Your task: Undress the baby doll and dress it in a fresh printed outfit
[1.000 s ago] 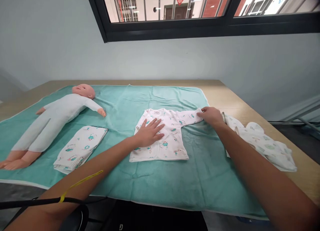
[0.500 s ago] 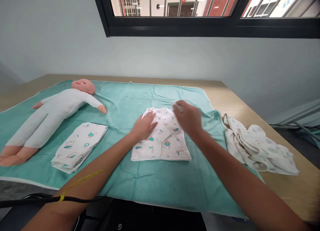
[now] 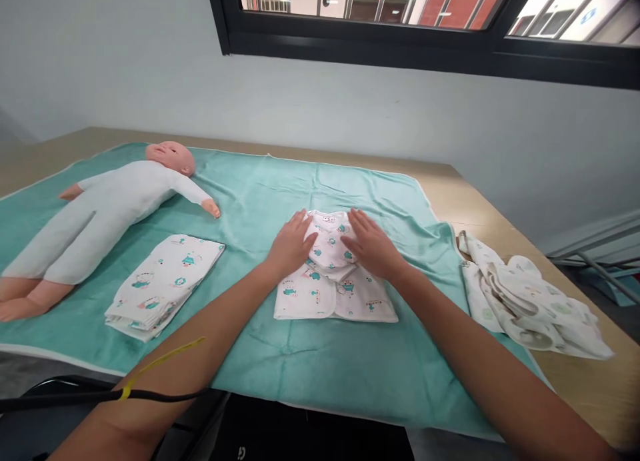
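A white baby shirt (image 3: 336, 294) with green and pink prints lies on a green towel (image 3: 320, 364), its sleeves folded in across the front. My left hand (image 3: 293, 244) rests flat on the shirt's left shoulder side, fingers stretched out. On the opposite shoulder side lies my right hand (image 3: 373, 244), also flat with its fingers extended. Between the two hands the collar and its small label show. Both palms hide the shirt's upper side edges.
A baby doll (image 3: 127, 204) in a white suit lies at the left. Near it is a folded printed trouser-like garment or cloth (image 3: 163, 284). A crumpled printed cloth (image 3: 535, 301) lies at the right on the wooden table (image 3: 585, 381). A black cable (image 3: 65, 401) crosses the lower left.
My right hand has come down from a closed grip on the shirt's sleeve side and now lies flat on it. The shirt's upper part looks narrower. The view has shifted slightly.
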Available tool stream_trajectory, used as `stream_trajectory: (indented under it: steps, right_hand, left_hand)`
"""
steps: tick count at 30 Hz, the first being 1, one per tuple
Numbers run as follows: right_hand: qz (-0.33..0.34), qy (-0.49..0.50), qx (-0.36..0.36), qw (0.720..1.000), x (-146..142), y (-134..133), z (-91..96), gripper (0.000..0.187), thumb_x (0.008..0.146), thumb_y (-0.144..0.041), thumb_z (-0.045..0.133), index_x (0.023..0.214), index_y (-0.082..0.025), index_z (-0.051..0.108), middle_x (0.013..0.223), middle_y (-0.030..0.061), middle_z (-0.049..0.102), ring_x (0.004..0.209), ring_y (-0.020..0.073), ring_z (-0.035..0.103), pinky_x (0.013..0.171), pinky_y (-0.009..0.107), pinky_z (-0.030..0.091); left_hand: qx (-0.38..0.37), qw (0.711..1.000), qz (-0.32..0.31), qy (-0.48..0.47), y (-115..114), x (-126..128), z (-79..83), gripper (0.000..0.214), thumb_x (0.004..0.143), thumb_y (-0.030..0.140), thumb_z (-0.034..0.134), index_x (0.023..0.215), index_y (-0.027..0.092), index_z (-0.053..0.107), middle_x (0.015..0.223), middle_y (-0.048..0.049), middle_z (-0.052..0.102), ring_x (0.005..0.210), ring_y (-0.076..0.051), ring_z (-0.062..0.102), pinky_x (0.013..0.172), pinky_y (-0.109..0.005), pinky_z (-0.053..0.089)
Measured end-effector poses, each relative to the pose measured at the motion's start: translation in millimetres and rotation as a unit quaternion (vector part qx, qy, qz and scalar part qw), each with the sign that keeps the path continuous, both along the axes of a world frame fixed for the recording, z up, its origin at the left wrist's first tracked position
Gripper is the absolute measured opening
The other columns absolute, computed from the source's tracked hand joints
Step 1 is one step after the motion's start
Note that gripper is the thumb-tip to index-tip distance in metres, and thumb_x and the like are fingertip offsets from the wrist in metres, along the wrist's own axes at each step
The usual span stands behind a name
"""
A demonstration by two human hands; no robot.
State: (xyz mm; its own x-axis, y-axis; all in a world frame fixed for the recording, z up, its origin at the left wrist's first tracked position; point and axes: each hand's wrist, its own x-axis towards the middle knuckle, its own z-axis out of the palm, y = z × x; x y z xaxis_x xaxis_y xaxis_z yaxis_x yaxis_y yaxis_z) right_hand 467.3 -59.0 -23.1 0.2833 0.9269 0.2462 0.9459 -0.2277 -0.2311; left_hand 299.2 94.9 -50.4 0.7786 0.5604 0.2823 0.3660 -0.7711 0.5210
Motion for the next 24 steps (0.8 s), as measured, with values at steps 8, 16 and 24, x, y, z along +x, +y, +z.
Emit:
stream_trajectory:
  steps: [8,16,24]
  right_hand:
    - [0.023,-0.035,-0.107,0.993,2.0,-2.6,-13.4,0.076,0.097,-0.065,0.018,0.155,-0.018,0.026,0.163,0.0125,0.016,0.151,0.0273,0.013,0.12,0.055,0.017]
    - [-0.007,0.029,-0.112,0.993,18.1,2.9,-14.4,0.068,0.097,-0.058,0.032,0.151,-0.017,0.034,0.162,0.0126,0.024,0.149,0.0312,0.021,0.117,0.056,0.023]
    - [-0.155,0.217,-0.089,0.96,64.5,47.2,13.8,0.031,0.078,-0.041,0.067,0.1,-0.02,0.071,0.105,0.0076,0.071,0.09,0.022,0.066,0.074,0.031,0.051]
  left_hand:
    - [0.175,0.97,-0.156,0.067,-19.4,-9.4,16.1,0.059,0.102,0.05,0.025,0.151,0.02,0.036,0.163,-0.0076,0.022,0.152,-0.023,0.013,0.123,-0.049,0.014]
    - [0.082,0.954,-0.253,0.141,-18.1,-11.5,8.2,0.06,0.101,0.054,0.018,0.152,0.027,0.034,0.162,-0.0013,0.028,0.151,-0.022,0.02,0.123,-0.046,0.015]
    - [-0.051,0.993,0.064,0.09,32.3,28.1,34.4,0.039,0.092,0.031,0.047,0.127,0.021,0.06,0.129,-0.0083,0.064,0.119,-0.023,0.059,0.099,-0.034,0.046]
